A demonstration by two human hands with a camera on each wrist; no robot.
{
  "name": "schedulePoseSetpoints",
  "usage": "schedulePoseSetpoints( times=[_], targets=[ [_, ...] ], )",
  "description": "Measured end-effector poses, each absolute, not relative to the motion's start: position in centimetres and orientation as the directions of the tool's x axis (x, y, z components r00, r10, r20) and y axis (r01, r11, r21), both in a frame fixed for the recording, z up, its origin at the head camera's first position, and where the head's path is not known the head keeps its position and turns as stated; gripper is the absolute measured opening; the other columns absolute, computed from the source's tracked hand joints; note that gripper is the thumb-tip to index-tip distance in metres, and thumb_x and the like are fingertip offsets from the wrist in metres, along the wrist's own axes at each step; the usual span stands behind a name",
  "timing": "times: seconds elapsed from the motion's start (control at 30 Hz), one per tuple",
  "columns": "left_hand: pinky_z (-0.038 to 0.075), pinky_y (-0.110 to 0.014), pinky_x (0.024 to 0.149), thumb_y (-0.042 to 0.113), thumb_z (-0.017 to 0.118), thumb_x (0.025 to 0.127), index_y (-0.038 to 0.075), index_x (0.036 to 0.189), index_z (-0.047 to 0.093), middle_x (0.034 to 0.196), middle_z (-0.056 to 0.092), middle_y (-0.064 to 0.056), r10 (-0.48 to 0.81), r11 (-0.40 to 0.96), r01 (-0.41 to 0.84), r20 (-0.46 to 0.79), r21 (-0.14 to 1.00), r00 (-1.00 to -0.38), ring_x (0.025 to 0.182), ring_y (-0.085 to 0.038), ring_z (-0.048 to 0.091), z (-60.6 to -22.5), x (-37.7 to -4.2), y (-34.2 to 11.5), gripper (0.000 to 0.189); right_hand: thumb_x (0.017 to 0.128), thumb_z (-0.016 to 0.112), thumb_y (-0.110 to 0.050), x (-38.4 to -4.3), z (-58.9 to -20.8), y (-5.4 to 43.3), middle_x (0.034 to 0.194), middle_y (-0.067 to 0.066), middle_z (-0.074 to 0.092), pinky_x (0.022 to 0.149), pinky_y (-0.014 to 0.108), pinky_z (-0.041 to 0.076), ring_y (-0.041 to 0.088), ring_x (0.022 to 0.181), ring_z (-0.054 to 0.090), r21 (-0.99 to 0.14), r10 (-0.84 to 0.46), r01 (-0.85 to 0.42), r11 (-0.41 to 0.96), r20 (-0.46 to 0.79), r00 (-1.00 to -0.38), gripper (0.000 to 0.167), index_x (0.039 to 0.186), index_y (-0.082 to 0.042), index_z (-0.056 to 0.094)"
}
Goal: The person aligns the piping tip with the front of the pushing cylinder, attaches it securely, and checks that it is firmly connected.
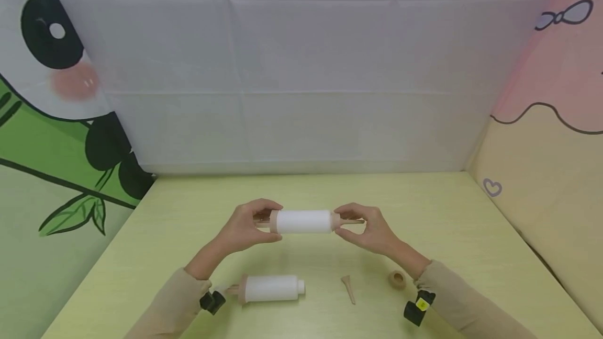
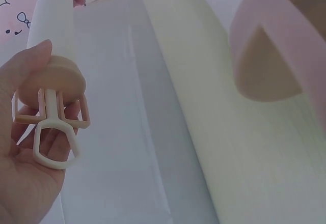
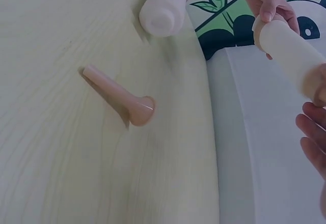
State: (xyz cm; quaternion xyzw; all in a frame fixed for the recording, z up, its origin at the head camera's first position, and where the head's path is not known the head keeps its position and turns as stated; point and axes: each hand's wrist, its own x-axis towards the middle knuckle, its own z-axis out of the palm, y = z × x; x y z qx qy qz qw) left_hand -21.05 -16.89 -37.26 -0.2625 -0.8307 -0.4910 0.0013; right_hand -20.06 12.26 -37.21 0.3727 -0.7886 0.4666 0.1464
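Level over the table, I hold a piping syringe (image 1: 303, 222) with a white barrel, its handle end to the left. My left hand (image 1: 242, 227) grips the beige collar, thumb and fingers on opposite sides. The plunger's pale ring (image 2: 38, 150) and the square finger loops (image 2: 84, 113) stick out behind that collar in the left wrist view. At the other end, my right hand (image 1: 372, 228) pinches the beige cap (image 1: 335, 221), from which a slim nozzle (image 1: 350, 222) points right between thumb and fingers. The right wrist view cuts off much of this hand (image 3: 315, 127).
Below my hands on the table (image 1: 198, 198) lies a second white syringe (image 1: 271, 288), its front end bare of a cap. A loose flared nozzle (image 1: 348, 289) is to its right, then a beige ring cap (image 1: 397, 279) near my right sleeve. Printed cloth walls surround the table.
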Motion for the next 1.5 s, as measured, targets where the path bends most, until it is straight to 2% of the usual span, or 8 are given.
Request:
schedulePoseSetpoints(
  times=[0.2, 0.4, 0.67, 0.83, 1.0, 1.1, 1.23, 1.5],
  targets=[
    [0.052, -0.028, 0.076, -0.005, 0.075, 0.067, -0.003, 0.109, 0.058, 0.105, 0.06, -0.016, 0.439, 0.392, 0.455, 0.273, 0.8, -0.856, 0.092, -0.029, 0.061, -35.3, -19.7, -16.1, 0.045, 0.078, 0.067, 0.001, -20.1, -37.2, 12.4, 0.094, 0.014, 0.067, 0.072, 0.042, 0.053, 0.027, 0.086, 0.065, -0.657, -0.462, -0.684, 0.317, 0.523, -0.716, 0.019, 0.096, 0.001, 0.063],
    [0.052, -0.027, 0.075, -0.006, 0.075, 0.067, -0.002, 0.108, 0.058, 0.105, 0.06, -0.016, 0.437, 0.394, 0.454, 0.272, 0.799, -0.858, 0.092, -0.029, 0.062, -34.7, -19.3, -15.9, 0.045, 0.08, 0.067, -0.002, -20.0, -36.9, 12.5, 0.091, 0.012, 0.068, 0.072, 0.04, 0.054, 0.026, 0.086, 0.066, -0.664, -0.451, -0.658, 0.356, 0.495, -0.743, 0.013, 0.093, 0.0, 0.067],
    [0.053, -0.027, 0.075, 0.004, 0.079, 0.067, 0.004, 0.111, 0.059, 0.108, 0.059, -0.012, 0.435, 0.363, 0.461, 0.29, 0.81, -0.852, 0.093, -0.024, 0.062, -37.4, -21.0, -16.8, 0.049, 0.079, 0.068, -0.001, -20.3, -37.0, 12.5, 0.093, 0.012, 0.068, 0.07, 0.039, 0.054, 0.024, 0.085, 0.065, -0.657, -0.452, -0.679, 0.328, 0.522, -0.723, 0.016, 0.094, 0.001, 0.068],
    [0.053, -0.027, 0.075, 0.009, 0.08, 0.067, 0.006, 0.11, 0.059, 0.107, 0.06, -0.011, 0.44, 0.345, 0.469, 0.301, 0.813, -0.846, 0.093, -0.024, 0.062, -38.0, -21.4, -17.0, 0.049, 0.079, 0.067, -0.002, -20.2, -36.9, 12.4, 0.089, 0.012, 0.068, 0.069, 0.036, 0.054, 0.024, 0.082, 0.065, -0.666, -0.432, -0.658, 0.352, 0.508, -0.745, 0.011, 0.09, 0.0, 0.069],
    [0.053, -0.026, 0.074, 0.008, 0.08, 0.066, 0.006, 0.11, 0.06, 0.107, 0.06, -0.011, 0.44, 0.335, 0.466, 0.302, 0.819, -0.846, 0.093, -0.024, 0.062, -38.2, -21.4, -17.0, 0.048, 0.078, 0.069, -0.002, -20.1, -36.9, 12.3, 0.091, 0.013, 0.067, 0.067, 0.035, 0.054, 0.024, 0.081, 0.064, -0.667, -0.413, -0.649, 0.366, 0.509, -0.756, 0.019, 0.096, 0.002, 0.067],
    [0.053, -0.026, 0.074, 0.007, 0.08, 0.066, 0.006, 0.11, 0.06, 0.107, 0.059, -0.011, 0.442, 0.327, 0.462, 0.299, 0.824, -0.846, 0.093, -0.024, 0.062, -38.2, -21.3, -16.9, 0.048, 0.075, 0.071, 0.0, -20.1, -37.0, 12.4, 0.093, 0.015, 0.066, 0.067, 0.038, 0.054, 0.028, 0.082, 0.062, -0.648, -0.409, -0.677, 0.349, 0.545, -0.732, 0.026, 0.1, 0.003, 0.064],
    [0.053, -0.026, 0.074, 0.007, 0.08, 0.066, 0.006, 0.11, 0.06, 0.107, 0.059, -0.011, 0.447, 0.32, 0.467, 0.303, 0.824, -0.842, 0.093, -0.024, 0.062, -38.2, -21.3, -16.7, 0.048, 0.068, 0.075, 0.003, -20.1, -37.0, 12.5, 0.096, 0.017, 0.064, 0.068, 0.047, 0.052, 0.033, 0.086, 0.06, -0.595, -0.422, -0.746, 0.299, 0.619, -0.662, 0.034, 0.1, 0.002, 0.062],
    [0.053, -0.026, 0.074, 0.006, 0.079, 0.066, 0.006, 0.111, 0.059, 0.108, 0.059, -0.011, 0.446, 0.327, 0.467, 0.302, 0.822, -0.843, 0.093, -0.025, 0.062, -38.0, -21.3, -16.9, 0.049, 0.061, 0.075, 0.012, -20.4, -37.2, 12.6, 0.095, 0.021, 0.058, 0.063, 0.041, 0.054, 0.031, 0.082, 0.059, -0.47, -0.493, -0.865, 0.175, 0.719, -0.49, 0.041, 0.098, 0.007, 0.057]
  ],
)
